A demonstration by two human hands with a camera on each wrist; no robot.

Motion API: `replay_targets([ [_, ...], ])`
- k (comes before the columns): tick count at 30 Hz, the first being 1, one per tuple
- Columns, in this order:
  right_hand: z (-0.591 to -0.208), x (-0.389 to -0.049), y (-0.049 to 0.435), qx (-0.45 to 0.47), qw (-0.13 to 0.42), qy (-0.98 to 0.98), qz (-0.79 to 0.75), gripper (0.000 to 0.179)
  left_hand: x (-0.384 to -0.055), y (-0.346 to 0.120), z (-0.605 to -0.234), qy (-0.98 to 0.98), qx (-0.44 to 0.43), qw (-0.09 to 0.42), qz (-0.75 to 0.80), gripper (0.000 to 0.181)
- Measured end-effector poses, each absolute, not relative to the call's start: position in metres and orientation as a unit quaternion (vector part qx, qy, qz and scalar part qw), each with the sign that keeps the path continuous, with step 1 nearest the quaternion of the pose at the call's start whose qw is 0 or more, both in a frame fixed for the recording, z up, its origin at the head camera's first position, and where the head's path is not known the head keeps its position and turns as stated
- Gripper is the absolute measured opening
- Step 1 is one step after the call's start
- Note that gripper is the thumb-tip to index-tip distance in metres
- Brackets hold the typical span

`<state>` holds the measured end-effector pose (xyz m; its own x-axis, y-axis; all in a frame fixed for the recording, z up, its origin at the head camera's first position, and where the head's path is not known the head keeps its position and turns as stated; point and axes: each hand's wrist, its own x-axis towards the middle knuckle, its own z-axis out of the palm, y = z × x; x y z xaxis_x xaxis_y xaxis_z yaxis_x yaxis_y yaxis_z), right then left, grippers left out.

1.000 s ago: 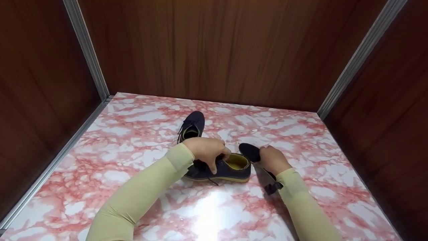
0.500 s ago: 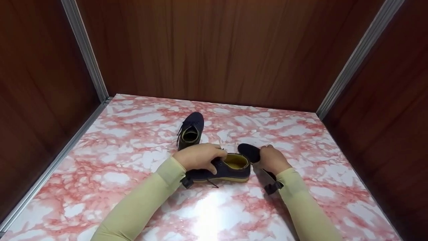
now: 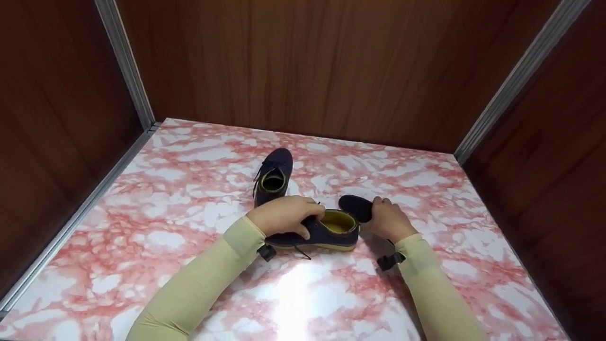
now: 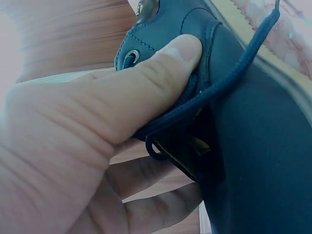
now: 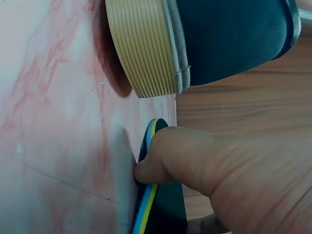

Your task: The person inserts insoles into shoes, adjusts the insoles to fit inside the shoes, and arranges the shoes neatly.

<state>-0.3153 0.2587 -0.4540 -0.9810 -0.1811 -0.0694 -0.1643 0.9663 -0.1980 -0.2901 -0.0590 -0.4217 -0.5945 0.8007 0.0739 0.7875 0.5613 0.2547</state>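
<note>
A dark navy lace-up shoe with a tan sole and yellow lining lies on the surface, heel toward the right. My left hand grips its upper at the lacing; the thumb presses one eyelet flap beside a loose shoelace in the left wrist view. Behind the heel, my right hand holds a dark insole by its edge. Blue and yellow layers show along the insole in the right wrist view. Part of the insole is hidden by the hand.
The matching shoe stands behind my left hand, toe pointing away. Red-and-white marbled tabletop lies all around. Brown wood-grain panels with metal corner rails enclose the back and sides.
My left hand has shifted slightly left along the shoe, uncovering more of the far shoe. The right hand and insole stay near the heel. The head view has tilted slightly.
</note>
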Motion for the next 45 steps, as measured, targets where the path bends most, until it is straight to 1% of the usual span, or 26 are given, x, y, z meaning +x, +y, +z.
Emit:
replay_targets([
  [10, -0.446, -0.320, 0.265, -0.090, 0.023, 0.989, -0.119, 0.075, -0.290, -0.060, -0.420, 0.883, 0.445, 0.018, 0.147, 0.039],
  [17, -0.433, -0.317, 0.271, -0.098, -0.026, 0.984, -0.145, 0.059, -0.290, -0.060, -0.423, 0.884, 0.444, 0.018, 0.143, 0.039],
  [21, -0.420, -0.311, 0.272, -0.118, -0.061, 0.977, -0.164, 0.051, -0.291, -0.060, -0.423, 0.883, 0.448, 0.016, 0.139, 0.040],
  [27, -0.396, -0.302, 0.271, -0.160, -0.088, 0.968, -0.171, 0.043, -0.292, -0.060, -0.422, 0.883, 0.451, 0.008, 0.133, 0.039],
  [32, -0.381, -0.293, 0.270, -0.213, -0.086, 0.954, -0.194, 0.037, -0.291, -0.061, -0.420, 0.883, 0.452, 0.005, 0.128, 0.040],
  [38, -0.370, -0.280, 0.265, -0.275, -0.070, 0.941, -0.184, 0.036, -0.292, -0.061, -0.421, 0.883, 0.452, 0.005, 0.130, 0.039],
  [45, -0.364, -0.270, 0.258, -0.279, -0.060, 0.944, -0.164, 0.035, -0.292, -0.060, -0.423, 0.882, 0.451, 0.008, 0.134, 0.039],
])
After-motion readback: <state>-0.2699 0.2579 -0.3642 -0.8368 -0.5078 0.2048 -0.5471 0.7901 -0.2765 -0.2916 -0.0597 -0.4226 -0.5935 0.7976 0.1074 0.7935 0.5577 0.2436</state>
